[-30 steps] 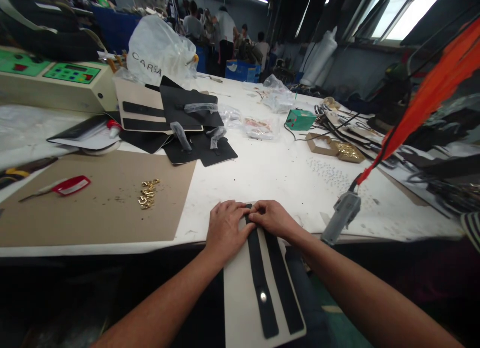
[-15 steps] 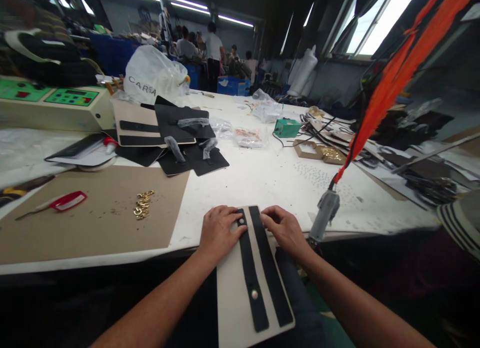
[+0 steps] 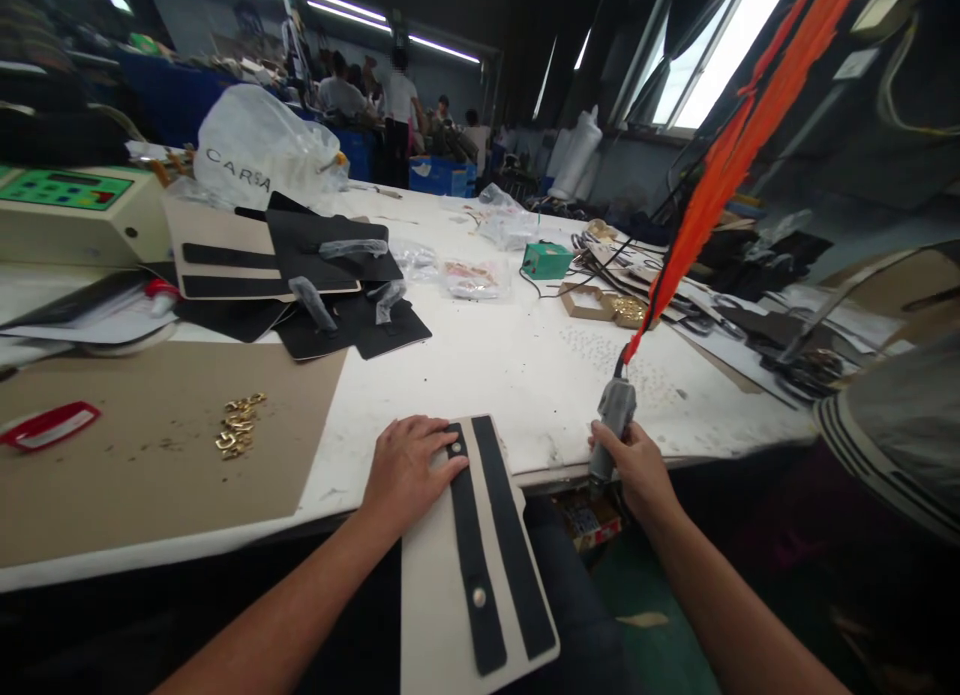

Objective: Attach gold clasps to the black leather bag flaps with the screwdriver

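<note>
A beige panel (image 3: 427, 595) with two black strips leans from my lap onto the table edge. One black strip (image 3: 466, 535) carries a round metal stud near each end. My left hand (image 3: 409, 470) holds the panel's upper left part, with thumb and fingers around the upper stud. To the right, my right hand (image 3: 637, 465) is closed around a grey hand-held tool (image 3: 616, 407), seemingly an electric screwdriver. It hangs tip down from an orange cord (image 3: 697, 195) with a dark cable alongside. The palm side of my right hand is partly hidden.
Gold metal fittings (image 3: 238, 425) and a red-handled tool (image 3: 52, 425) lie on brown board (image 3: 300, 415). Black and beige panels (image 3: 330, 245) are piled behind. A green box (image 3: 546, 261), cardboard tray (image 3: 585, 302) and scattered small pieces are further right. A person's sleeve (image 3: 885, 455) is at right.
My right hand has left the panel's upper right edge, moved right and taken hold of the hanging grey tool. My left hand stays on the panel. The view has shifted right.
</note>
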{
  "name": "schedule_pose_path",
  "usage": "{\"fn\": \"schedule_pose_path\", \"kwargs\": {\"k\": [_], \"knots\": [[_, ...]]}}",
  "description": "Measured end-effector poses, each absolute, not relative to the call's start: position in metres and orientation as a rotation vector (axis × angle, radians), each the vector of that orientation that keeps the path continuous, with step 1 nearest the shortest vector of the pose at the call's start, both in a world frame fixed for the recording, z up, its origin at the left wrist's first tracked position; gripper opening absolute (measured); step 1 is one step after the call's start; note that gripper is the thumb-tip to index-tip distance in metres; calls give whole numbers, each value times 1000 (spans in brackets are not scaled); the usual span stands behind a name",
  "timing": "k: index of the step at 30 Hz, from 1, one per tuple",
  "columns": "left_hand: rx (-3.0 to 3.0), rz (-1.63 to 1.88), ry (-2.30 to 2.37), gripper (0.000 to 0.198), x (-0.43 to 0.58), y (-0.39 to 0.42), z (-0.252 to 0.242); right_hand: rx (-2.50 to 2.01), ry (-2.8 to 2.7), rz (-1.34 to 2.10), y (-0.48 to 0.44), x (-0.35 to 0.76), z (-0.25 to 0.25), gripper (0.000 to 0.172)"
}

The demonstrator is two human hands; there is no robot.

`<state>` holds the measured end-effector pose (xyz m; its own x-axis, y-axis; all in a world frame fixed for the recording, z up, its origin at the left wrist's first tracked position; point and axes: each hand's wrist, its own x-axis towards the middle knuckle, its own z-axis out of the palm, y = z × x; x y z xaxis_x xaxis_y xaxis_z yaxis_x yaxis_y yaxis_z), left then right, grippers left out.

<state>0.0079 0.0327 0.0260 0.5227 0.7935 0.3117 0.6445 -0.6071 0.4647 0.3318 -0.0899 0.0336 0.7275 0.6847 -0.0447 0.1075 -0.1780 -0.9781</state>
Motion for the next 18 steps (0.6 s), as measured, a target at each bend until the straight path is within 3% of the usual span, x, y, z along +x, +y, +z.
{"fn": "schedule_pose_path", "kwargs": {"k": [4, 11, 18], "knots": [[2450, 740, 1211, 27, 7, 30, 24, -1424, -519, 727, -71, 289, 54, 60], [2408, 776, 1218, 29, 7, 30, 22, -962, -818, 922, -17, 201, 112, 47], [2372, 777, 1207, 29, 5, 28, 21, -937, -990, 871, 17, 170, 102, 39]]}}
